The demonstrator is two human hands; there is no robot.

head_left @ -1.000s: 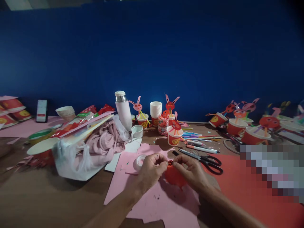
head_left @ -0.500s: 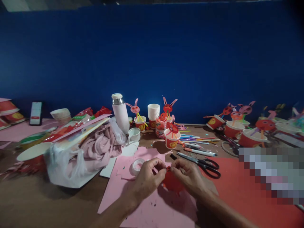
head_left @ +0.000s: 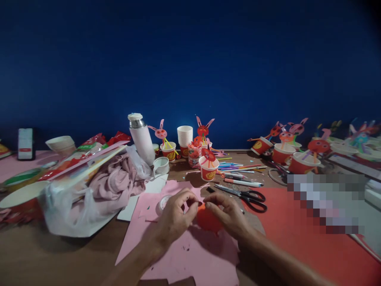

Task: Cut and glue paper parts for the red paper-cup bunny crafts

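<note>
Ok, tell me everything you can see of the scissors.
The scissors have black handles, likely plastic, with two finger loops, and silvery, metal-looking blades that look closed or nearly so. They lie flat just beyond the right hand, tips pointing left and slightly away from the person, handles at the edge of the red sheet. No hand appears to touch them. Any writing on them is too small to read.

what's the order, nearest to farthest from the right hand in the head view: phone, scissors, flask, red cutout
1. Red cutout, at the fingertips of the right hand
2. Scissors, just beyond the hand, to its right
3. Flask, farther back, to the left
4. Phone, at the far left
</note>
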